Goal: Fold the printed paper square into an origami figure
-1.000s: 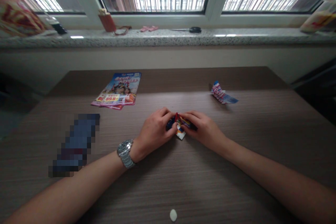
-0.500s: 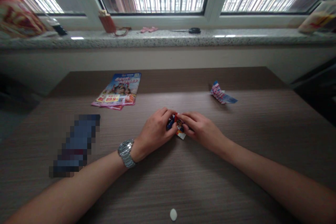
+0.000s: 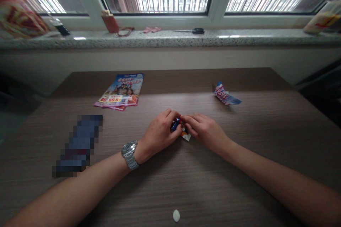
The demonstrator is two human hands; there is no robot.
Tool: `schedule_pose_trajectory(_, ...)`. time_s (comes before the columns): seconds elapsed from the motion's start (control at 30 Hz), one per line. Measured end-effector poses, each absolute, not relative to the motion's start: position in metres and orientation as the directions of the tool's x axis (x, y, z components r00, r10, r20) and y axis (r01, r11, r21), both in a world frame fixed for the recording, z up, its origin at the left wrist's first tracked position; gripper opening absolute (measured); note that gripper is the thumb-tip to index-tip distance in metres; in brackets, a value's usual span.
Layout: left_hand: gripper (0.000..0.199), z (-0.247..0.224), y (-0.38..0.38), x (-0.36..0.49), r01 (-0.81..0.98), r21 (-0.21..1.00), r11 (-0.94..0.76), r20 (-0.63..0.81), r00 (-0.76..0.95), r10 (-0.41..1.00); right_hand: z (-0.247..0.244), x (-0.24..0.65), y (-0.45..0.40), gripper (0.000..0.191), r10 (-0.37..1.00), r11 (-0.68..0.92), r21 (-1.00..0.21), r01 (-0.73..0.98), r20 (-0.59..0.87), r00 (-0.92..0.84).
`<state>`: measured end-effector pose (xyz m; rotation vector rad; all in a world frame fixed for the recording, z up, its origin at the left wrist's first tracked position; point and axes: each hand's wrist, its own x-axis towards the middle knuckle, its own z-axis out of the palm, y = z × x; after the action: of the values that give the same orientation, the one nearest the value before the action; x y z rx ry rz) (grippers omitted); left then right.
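Observation:
A small piece of colourful printed paper (image 3: 185, 134), blue, red and white, lies between my hands near the middle of the table. My left hand (image 3: 161, 131), with a silver watch on its wrist, pinches the left side of the paper. The fingers of my right hand (image 3: 206, 129) are closed on its right side. Both sets of fingertips nearly meet at the paper's top and hide much of it. Beyond my right hand lies a folded blue and red printed paper (image 3: 226, 96).
Printed flyers (image 3: 123, 90) lie at the table's back left, with a blurred dark flat object (image 3: 80, 145) nearer. A small white oval piece (image 3: 176, 215) is at the front. Scissors (image 3: 197, 31) and a red container (image 3: 110, 23) stand or lie on the windowsill (image 3: 160, 40).
Both hands and the paper between them have shifted very slightly right in the view. The fingers keep nearly the same pose.

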<state>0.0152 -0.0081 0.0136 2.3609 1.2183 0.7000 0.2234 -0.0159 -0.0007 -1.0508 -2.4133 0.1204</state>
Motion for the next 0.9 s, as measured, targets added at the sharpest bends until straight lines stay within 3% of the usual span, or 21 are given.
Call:
schedule_pose_trajectory(0.43, 0.014, 0.0130, -0.0076, 0.0136, 0.649, 0.551, -0.525, 0.232, 0.485, 0.843, 0.0009, 0.2253, -0.0157, 0.023, 0.631, 0.761, -0.180, 0.624, 0.428, -0.646)
schedule_pose_trajectory(0.9, 0.017, 0.0104, -0.0069, 0.0107, 0.621, 0.563, -0.545, 0.252, 0.499, 0.829, 0.0019, 0.2282, -0.0147, 0.026, 0.617, 0.784, -0.215, 0.582, 0.371, -0.694)
